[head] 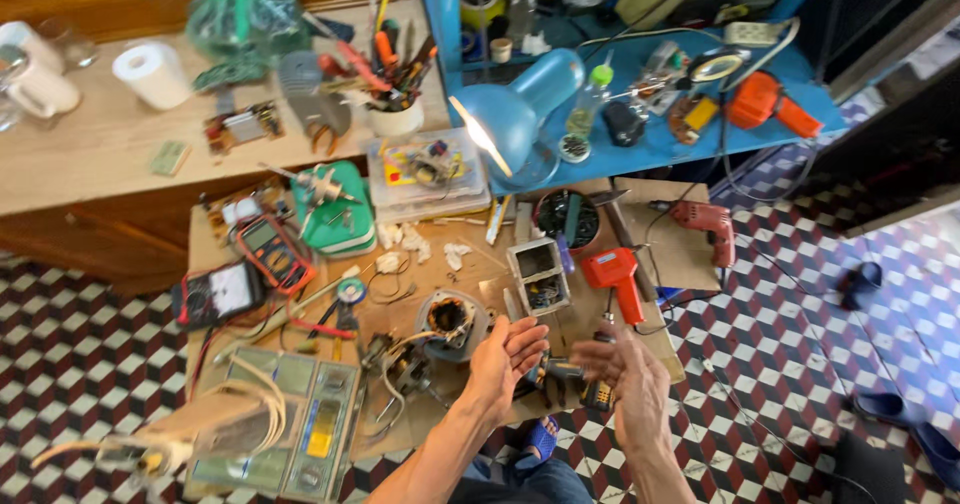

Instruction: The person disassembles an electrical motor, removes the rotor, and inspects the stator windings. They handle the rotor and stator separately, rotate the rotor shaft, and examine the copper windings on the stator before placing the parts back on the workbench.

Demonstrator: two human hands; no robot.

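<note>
Your left hand (503, 359) and right hand (625, 369) both hover open, palms empty, above the cluttered workboard (455, 239), near the motor stator (452, 321).

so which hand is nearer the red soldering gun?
Right. The right hand sits just below the red soldering gun; the left hand is farther off, down to its left.

My right hand (625, 369) blurs; my left hand (503, 354) half hides a dark tool (565, 372) I cannot identify.
</note>
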